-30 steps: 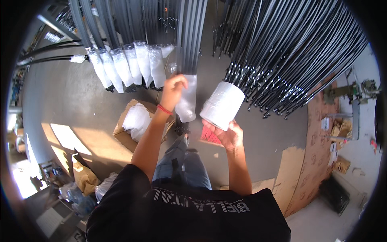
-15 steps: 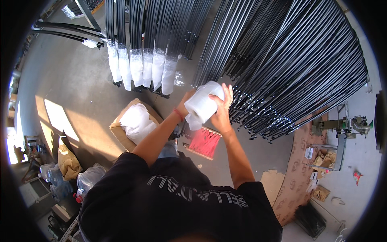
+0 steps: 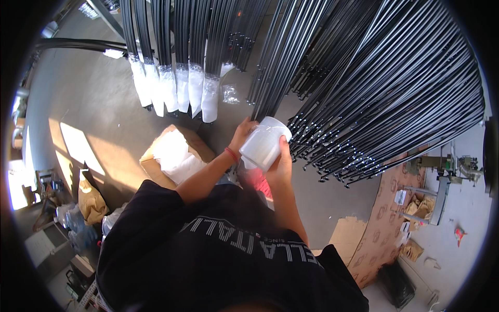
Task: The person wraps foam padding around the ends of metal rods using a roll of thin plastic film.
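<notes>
A translucent white roll of stretch film [image 3: 264,146] is held at the middle of the view. My right hand [image 3: 282,164] grips it from the right, with the thumb lying along its side. My left hand [image 3: 243,134] is closed at the roll's left edge, its fingers partly hidden there; what they hold cannot be made out. Just above both hands, the lower ends of a bundle of black rods [image 3: 266,106] run down behind the roll. A loose flap of film hangs below the roll.
Several black rod bundles with white-wrapped ends [image 3: 195,91] stand at the upper left. Many bare black rods [image 3: 374,99] lean at the right. An open cardboard box [image 3: 150,158] holds white sheets, a red item [image 3: 255,181] lies below my hands, and a paper bag [image 3: 92,200] stands left.
The roll has turned so that its open core no longer faces me. My right hand has moved down and closer to my body, and the view has shifted slightly.
</notes>
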`<state>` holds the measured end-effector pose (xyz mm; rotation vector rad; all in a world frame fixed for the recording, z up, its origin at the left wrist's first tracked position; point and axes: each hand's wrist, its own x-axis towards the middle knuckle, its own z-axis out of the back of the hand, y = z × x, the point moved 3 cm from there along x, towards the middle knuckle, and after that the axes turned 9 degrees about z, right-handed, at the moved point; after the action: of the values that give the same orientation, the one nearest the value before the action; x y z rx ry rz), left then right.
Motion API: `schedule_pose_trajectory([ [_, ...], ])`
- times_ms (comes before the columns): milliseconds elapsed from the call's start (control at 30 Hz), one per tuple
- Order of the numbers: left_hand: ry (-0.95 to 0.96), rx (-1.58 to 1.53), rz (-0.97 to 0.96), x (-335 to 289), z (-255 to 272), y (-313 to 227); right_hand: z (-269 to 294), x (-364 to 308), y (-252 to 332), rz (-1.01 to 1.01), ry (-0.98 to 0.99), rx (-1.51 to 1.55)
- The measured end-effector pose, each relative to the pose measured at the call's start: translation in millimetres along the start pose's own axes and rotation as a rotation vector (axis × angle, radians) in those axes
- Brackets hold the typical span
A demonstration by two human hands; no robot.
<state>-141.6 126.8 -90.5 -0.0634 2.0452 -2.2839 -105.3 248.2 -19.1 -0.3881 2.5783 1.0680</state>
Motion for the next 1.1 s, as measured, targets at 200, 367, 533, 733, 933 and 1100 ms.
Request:
schedule_pose_trajectory([
  [200, 0.338, -0.313, 0.139, -6, 8, -25, 31, 5, 5, 0.103, 0.236, 0.015],
  [367, 0.346, -0.485, 0.264, -15, 13, -28, 34, 17, 13, 0.109, 0.29, 0.025],
  [533, 0.353, -0.349, 0.165, -19, 15, -32, 39, 14, 11, 0.104, 0.327, -0.026],
  [733, 0.46, -0.527, 0.123, -23, 14, -41, 43, 6, 13, 0.14, 0.328, -0.018],
  [933, 0.494, -0.566, 0.1, -27, 14, -45, 49, -1, 3, 0.157, 0.292, -0.006],
  [1100, 0.554, -0.504, 0.107, -25, 14, -36, 47, -3, 4, 0.154, 0.305, -0.085],
])
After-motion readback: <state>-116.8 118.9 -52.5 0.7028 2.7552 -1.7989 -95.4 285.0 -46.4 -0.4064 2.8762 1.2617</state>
